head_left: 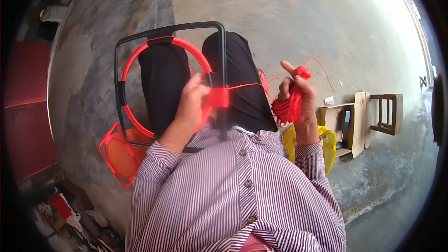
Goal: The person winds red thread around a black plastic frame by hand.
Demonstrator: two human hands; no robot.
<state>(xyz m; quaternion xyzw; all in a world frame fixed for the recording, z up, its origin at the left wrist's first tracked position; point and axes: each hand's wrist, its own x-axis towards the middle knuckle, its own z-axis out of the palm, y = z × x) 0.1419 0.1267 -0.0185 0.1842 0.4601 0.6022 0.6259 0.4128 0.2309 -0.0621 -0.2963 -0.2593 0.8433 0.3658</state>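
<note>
Head view: a person sat above a concrete floor (280,9), both hands occupied and well apart. Black frame (224,56), rounded-cornered, held over the lap (247,98) and reaching past its left edge; could not tell whether the lap bore any weight. Inside it, a ring (192,50), mostly wrapped in red, bare black at some stretches. Left hand (188,105) clamped on the ring's right side, beside a flat red binding (218,97) that joined ring to frame. Right hand (304,94) closed around a hank of red cord (288,108), off the lap's right edge, one digit pointing outward. A strand (245,85) ran nearly straight from binding to hank; a loose tail curled beyond the fist.

Handling, my judgement: frame likely light and stiff, unlikely to break; best gripped at the ring near the binding, where wraps could be pinned. Cord looked soft, limp, perhaps slippery, prone to tangling; best taken round the hank's middle.

Floor, left of the lap: red-edged piece with orange panel (122,157), partly behind the frame. Toward the floor's right edge: open cardboard box (358,126), wooden stool (393,112) just beyond. Something yellow (329,147) showed behind the right forearm.
</note>
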